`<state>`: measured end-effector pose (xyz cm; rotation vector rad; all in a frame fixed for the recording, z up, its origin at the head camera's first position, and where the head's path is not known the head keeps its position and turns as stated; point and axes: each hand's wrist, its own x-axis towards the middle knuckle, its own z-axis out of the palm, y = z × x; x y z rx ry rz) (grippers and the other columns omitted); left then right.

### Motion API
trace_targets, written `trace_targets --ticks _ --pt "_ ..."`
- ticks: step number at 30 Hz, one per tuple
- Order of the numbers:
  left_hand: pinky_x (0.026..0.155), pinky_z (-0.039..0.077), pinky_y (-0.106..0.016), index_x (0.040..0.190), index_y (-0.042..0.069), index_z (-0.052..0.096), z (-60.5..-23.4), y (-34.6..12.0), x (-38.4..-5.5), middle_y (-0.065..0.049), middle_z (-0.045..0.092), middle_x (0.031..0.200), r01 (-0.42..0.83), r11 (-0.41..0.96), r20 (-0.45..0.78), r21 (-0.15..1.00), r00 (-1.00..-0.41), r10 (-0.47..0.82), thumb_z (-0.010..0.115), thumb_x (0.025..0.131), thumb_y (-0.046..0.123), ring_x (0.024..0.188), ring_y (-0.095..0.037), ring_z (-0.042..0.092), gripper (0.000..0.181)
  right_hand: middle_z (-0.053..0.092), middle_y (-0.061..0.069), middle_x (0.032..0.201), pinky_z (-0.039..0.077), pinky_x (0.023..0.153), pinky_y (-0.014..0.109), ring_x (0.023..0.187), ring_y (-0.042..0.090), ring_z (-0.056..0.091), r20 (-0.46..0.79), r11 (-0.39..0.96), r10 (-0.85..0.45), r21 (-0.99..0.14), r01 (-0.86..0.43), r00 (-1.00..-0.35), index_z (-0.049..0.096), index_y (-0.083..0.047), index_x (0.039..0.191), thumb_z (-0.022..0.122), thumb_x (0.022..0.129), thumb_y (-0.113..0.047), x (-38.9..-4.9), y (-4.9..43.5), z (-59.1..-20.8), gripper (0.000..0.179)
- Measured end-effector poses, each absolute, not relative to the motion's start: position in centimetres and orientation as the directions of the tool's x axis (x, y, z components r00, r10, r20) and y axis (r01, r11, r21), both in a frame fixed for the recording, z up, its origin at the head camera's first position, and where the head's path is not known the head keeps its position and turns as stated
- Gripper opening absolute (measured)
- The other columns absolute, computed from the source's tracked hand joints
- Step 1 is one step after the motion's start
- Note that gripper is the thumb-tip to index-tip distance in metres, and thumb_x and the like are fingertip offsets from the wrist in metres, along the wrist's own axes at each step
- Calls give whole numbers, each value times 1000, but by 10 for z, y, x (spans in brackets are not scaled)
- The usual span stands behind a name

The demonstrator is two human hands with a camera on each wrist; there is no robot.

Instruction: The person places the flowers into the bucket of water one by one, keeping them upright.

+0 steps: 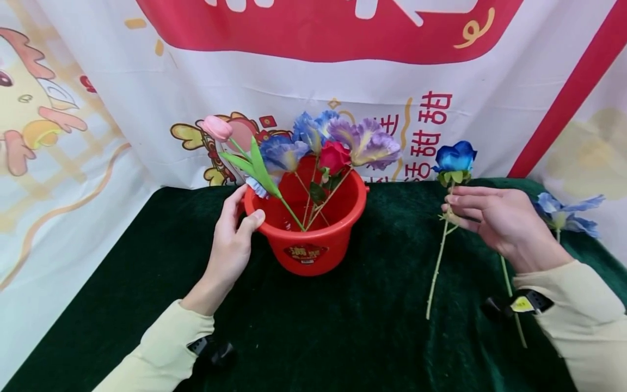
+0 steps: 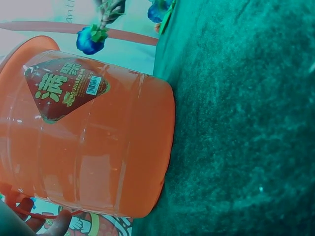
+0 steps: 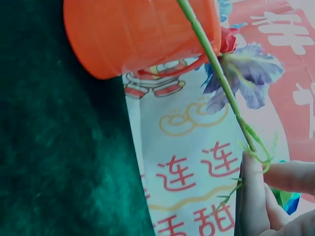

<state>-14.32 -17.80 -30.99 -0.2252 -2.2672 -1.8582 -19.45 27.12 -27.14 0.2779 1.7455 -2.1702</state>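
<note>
Right grip pinched blue rose high up, right of red bucket. Left grip held bucket's left side. Loose pinch could drop rose; hard tug could tip bucket.

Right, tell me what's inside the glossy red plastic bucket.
In the bucket lean a pink oval tulip, a red rose and ruffled blue and purple blooms. Pale-blue petals show beside the tulip's green leaves. The front wall hides the stem ends.
</note>
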Motion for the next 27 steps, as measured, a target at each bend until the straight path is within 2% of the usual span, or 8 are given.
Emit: trace_targets --ticks 4,9,13,17,22,27 --pt "103 50 -10 166 17 28 -310 -177 -143 -3 43 162 246 196 252 949 -968 -9 48 110 21 148 -26 44 61 82 -6 106 67 82 34 99 14 79 -376 -317 -136 -860 400 -917 76 -19 110 70 101 -12 -199 265 -261 13" --pt "103 50 -10 167 17 27 -309 -176 -143 -3 43 162 243 193 250 951 -968 -11 48 110 21 147 -26 44 61 80 -7 111 65 89 35 105 13 78 -388 -409 -95 -824 391 -917 75 -21 118 79 94 -16 -201 254 -249 25" --pt "103 50 -10 167 17 27 -309 -174 -143 -3 43 162 240 185 246 953 -969 -8 47 110 21 147 -26 44 61 67 -9 139 61 97 35 116 13 73 -364 -436 -64 -827 354 -929 73 -21 128 81 92 -12 -204 245 -242 39" --pt "103 50 -10 167 17 27 -309 -174 -143 -3 43 162 241 189 248 952 -969 -9 48 110 21 147 -26 44 61 48 -7 161 63 94 34 122 14 70 -328 -479 -27 -825 301 -944 67 -23 143 82 90 -7 -206 236 -234 58" --pt "103 50 -10 167 17 27 -310 -176 -143 -3 43 161 241 195 248 951 -969 -14 47 110 22 146 -26 45 61 47 -5 163 63 93 35 133 17 65 -296 -539 -3 -804 251 -955 55 -24 156 83 88 -4 -208 222 -225 76" --pt "103 51 -10 167 17 27 -310 -177 -143 -3 43 161 242 195 249 950 -968 -11 47 110 22 146 -27 46 60 49 -4 161 58 102 37 142 19 56 -268 -593 17 -778 206 -963 57 -22 154 80 90 -2 -207 208 -219 71"
